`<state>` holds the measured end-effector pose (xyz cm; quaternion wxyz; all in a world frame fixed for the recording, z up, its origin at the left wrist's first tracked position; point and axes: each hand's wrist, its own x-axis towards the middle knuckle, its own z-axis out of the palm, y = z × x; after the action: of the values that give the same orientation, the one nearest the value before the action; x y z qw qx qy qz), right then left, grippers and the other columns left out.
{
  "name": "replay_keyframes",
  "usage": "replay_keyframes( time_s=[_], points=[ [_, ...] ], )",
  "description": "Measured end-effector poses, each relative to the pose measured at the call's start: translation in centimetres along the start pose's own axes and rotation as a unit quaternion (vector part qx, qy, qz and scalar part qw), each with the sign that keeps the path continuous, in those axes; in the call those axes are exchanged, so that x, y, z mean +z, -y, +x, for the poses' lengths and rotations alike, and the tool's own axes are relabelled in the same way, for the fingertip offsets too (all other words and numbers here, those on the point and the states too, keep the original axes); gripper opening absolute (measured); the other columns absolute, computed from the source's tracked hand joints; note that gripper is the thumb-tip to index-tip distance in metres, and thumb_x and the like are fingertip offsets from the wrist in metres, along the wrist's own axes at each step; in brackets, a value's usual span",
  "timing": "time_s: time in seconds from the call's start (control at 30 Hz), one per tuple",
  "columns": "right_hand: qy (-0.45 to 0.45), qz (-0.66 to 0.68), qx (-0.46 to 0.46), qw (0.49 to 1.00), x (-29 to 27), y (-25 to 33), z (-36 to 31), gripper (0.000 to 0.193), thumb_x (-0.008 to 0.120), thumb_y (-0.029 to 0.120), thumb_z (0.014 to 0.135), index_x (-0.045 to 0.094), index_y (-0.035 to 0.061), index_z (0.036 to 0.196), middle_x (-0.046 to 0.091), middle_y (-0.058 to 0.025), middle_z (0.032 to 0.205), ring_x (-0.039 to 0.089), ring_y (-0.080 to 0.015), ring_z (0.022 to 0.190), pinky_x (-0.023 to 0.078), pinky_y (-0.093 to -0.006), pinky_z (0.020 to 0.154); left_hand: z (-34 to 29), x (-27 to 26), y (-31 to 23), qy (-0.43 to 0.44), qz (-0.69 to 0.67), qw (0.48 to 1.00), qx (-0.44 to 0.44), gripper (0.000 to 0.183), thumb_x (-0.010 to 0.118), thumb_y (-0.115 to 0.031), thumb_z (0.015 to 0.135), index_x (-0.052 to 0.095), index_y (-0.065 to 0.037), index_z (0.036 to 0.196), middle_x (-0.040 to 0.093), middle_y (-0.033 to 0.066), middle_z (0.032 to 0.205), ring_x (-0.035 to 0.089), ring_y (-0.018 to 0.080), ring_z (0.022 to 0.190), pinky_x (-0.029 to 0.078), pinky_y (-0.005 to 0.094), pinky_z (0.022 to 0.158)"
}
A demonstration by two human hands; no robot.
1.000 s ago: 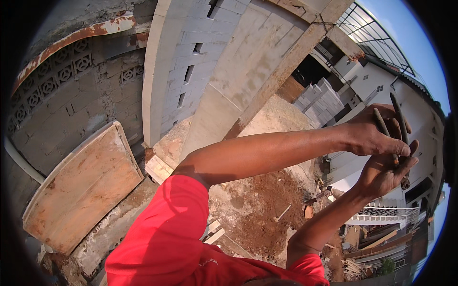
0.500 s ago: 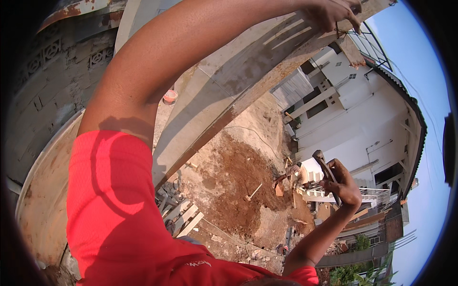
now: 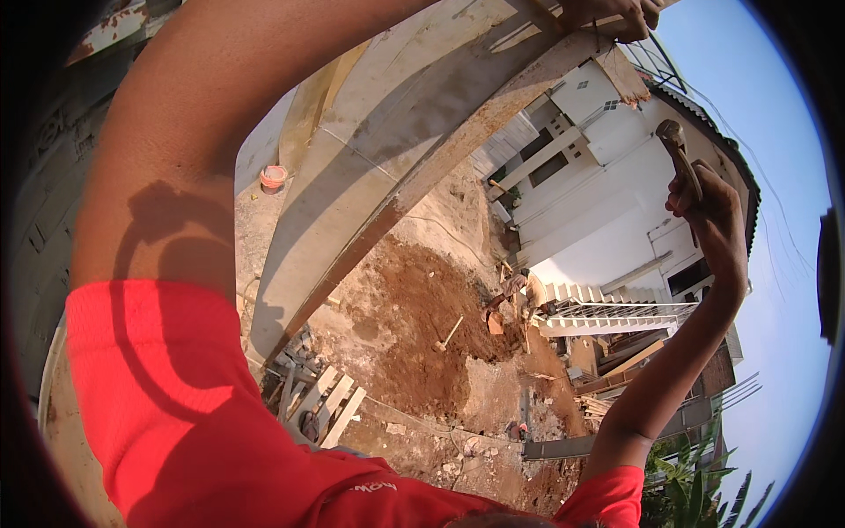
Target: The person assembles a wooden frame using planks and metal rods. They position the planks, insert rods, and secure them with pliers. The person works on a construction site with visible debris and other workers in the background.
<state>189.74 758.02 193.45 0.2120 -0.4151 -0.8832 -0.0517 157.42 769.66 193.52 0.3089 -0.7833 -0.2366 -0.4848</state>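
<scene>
My left arm reaches across the top of the view, and my left hand (image 3: 612, 18) is at the upper edge of a long concrete-smeared beam (image 3: 458, 141). Its fingers are bent and closed; what is between them is too small to make out. A thin dark rod or wire stands beside the fingers. My right hand (image 3: 711, 207) is raised at the right, wrapped round the handle of a hammer (image 3: 676, 145). The hammer's head points up, apart from the beam.
Below lies a dug patch of reddish soil (image 3: 431, 326) with a long-handled tool (image 3: 451, 333). Another person (image 3: 510, 290) bends over there. Wooden slats (image 3: 330, 405) lie near me, and a red bucket (image 3: 273, 179) stands left. A white building with stairs (image 3: 607, 308) rises beyond.
My right hand has lifted the hammer up and to the right, closer to the beam's end. My left hand stays at the beam's edge while the view has shifted.
</scene>
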Motion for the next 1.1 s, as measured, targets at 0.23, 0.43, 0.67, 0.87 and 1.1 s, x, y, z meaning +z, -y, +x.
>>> replay_keyframes(
  time_s=[0.23,0.43,0.67,0.87,1.1],
  points=[
    [-0.037,-0.29,0.054,0.955,-1.5,2.8,5.3,0.042,0.049,-0.006,0.093,0.073,0.0083,0.124,0.064,-0.0072,0.105,0.055,-0.0178,0.093,0.048,-0.0343,0.092,0.4,0.4,-0.3,-0.043,-0.042,0.998,-0.015,0.061,0.083,-0.028,0.079,0.065,-0.015,0.135,0.057,0.018,0.138,0.05,0.038,0.132,0.038,0.0511,0.115],
    [-0.034,-0.342,0.038,0.938,-2.0,0.7,8.8,0.045,0.049,-0.003,0.097,0.07,0.0138,0.132,0.066,-0.0078,0.114,0.057,-0.0192,0.097,0.049,-0.0377,0.095,0.5,0.6,-0.6,-0.06,-0.058,0.996,-0.025,0.062,0.084,-0.028,0.078,0.065,-0.015,0.135,0.058,0.0176,0.137,0.05,0.0377,0.132,0.038,0.051,0.115],
    [0.001,-0.358,0.09,0.929,-0.3,2.8,10.6,0.031,0.05,0.004,0.098,0.071,0.0107,0.12,0.065,-0.0059,0.11,0.058,-0.0188,0.094,0.051,-0.0367,0.088,0.4,0.8,-0.6,-0.07,-0.066,0.995,-0.038,0.063,0.084,-0.028,0.078,0.064,-0.015,0.135,0.058,0.017,0.135,0.051,0.0373,0.131,0.037,0.0509,0.116],
    [0.023,-0.285,0.17,0.943,0.1,5.9,10.9,0.009,0.055,0.014,0.097,0.06,0.0063,0.097,0.063,-0.0048,0.081,0.062,-0.0145,0.069,0.053,-0.0356,0.067,0.6,0.7,-0.6,-0.08,-0.073,0.993,-0.044,0.063,0.085,-0.028,0.077,0.064,-0.015,0.135,0.059,0.0166,0.135,0.052,0.037,0.131,0.037,0.0508,0.116],
    [-0.026,-0.121,0.09,0.988,4.1,4.9,8.5,0.026,0.072,0.021,0.09,0.063,-0.0041,0.091,0.062,-0.0058,0.067,0.063,-0.0148,0.052,0.051,-0.0307,0.049,0.7,0.5,-0.6,-0.084,-0.074,0.992,-0.056,0.064,0.085,-0.028,0.076,0.064,-0.015,0.135,0.06,0.0161,0.133,0.052,0.0366,0.131,0.036,0.0506,0.117]
  ],
)
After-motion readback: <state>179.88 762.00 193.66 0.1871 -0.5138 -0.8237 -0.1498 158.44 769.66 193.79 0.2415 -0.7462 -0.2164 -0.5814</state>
